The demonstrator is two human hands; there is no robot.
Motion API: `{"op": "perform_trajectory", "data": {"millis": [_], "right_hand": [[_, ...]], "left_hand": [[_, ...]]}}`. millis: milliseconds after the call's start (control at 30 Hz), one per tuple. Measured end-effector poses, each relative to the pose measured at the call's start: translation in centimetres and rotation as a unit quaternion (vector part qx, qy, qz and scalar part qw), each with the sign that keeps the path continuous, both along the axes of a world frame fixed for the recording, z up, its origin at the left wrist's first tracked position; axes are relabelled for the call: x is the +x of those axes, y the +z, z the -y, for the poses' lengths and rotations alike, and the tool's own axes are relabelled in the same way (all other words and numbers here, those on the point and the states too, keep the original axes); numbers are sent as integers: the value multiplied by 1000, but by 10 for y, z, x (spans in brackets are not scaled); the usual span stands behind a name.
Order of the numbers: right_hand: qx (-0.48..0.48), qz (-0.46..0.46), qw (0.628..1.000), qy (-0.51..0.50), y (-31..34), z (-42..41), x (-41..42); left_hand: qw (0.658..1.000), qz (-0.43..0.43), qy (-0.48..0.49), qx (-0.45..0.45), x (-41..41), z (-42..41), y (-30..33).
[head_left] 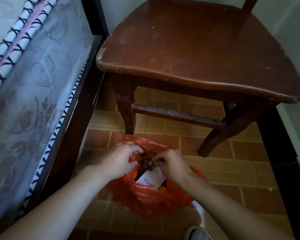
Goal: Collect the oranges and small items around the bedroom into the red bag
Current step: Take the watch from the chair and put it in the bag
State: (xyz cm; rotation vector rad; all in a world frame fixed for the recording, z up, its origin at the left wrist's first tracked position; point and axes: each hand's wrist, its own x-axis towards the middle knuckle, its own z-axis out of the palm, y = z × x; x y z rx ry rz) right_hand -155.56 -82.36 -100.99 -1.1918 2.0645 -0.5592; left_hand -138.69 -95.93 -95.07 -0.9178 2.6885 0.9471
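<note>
The red bag [151, 196] sits on the tiled floor [232, 170] in front of a wooden chair [197, 49], with the bed [33, 84] along the left side. Both hands work at its mouth. The left hand [119, 160] has its fingers curled into a narrow grip on the bag's rim, pinching the thin plastic at the far left edge of the opening. The right hand [171, 163] is curled too — its fingertips pinch close together at a small dark round thing [148, 164] just over the opening; what that thing is cannot be told. Inside the bag lie a white card with blue lettering [151, 178] and two oranges — one [134, 174] at the left edge, another [162, 189] lower right, both mostly hidden.
</note>
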Motion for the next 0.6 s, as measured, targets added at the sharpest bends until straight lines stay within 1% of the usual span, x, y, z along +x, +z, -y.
{"op": "perform_trajectory", "data": {"millis": [67,200,433,500,600], "right_hand": [[6,-31,999,35,-10,8,5],[13,-57,995,79,-27,23,11],[63,-32,990,125,-34,33,13],[54,-56,990,117,-32,30,14],[41,-126,985,107,-28,19,9]], "left_hand": [[1000,1,4,-4,3,1,2],[1000,7,6,-9,7,2,4],[1000,6,16,-17,11,3,7],[999,7,24,-21,10,3,7],[999,8,35,-17,9,2,7]]}}
